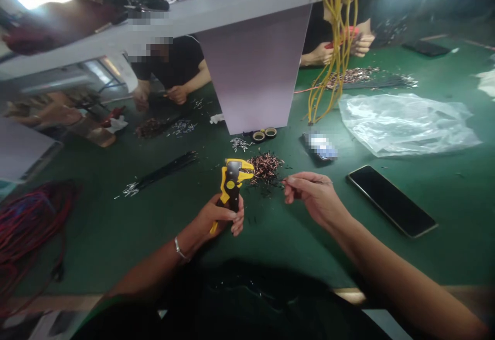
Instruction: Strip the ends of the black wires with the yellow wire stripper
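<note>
L hand [226, 213] is wrapped round the handles of a yellow-and-black wire stripper [231, 182], tool roughly upright, head at the top; R hand [311, 191] pinches, w/ thumb & forefinger, what looks like a thin dark strand [279, 179] (v. small here, so can't be sure where its far end stops). Both grips are engaged, neither slack.

Risks, in my judgement: the strand could roll or slip out of that fingertip pinch, the cause being how little of it the fingers cover. Put crooked or too deep into the stripper's mouth, it could get nicked or cut; R fingertips too close during a squeeze could get caught. The pile [266, 167] of copper-coloured & dark bits sits right by the tool's head, so a dropped strand would be hard to pick out there, & a bump could scatter bits over the green table [131, 226].

Positions: stripper sits inside the L grip, mouth facing R hand, w/ a gap btwn the two hands. Strand runs from the R fingertips twd the stripper, apart from it afaict, pile just beyond. Black wire bundle [166, 171] lies left of the tool, well apart; dark phone [392, 200] lies right of R hand.
</note>
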Tool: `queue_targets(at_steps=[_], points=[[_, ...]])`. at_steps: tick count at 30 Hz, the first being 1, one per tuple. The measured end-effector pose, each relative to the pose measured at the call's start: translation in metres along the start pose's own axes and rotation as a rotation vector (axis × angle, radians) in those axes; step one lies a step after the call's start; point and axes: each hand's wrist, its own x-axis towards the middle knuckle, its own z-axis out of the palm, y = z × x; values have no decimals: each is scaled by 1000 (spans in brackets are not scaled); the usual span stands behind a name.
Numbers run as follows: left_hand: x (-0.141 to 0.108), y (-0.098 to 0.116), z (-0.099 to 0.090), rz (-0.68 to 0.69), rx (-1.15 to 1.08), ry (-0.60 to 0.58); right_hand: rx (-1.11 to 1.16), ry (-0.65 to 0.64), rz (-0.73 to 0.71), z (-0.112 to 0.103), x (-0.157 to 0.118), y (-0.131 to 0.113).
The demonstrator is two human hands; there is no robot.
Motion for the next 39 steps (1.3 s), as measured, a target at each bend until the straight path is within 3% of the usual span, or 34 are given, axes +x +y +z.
queue_targets(at_steps=[7,14,25,39], points=[[1,2,1,103,68,89,-52,-15,-51,1,-4,-1],[5,6,3,191,146,194,-242,-157,-43,4,-13,1],[6,4,4,171,118,217,-417,-253,-21,8,-17,5],[5,0,2,197,179,242,-437,-230,-27,10,-18,4]])
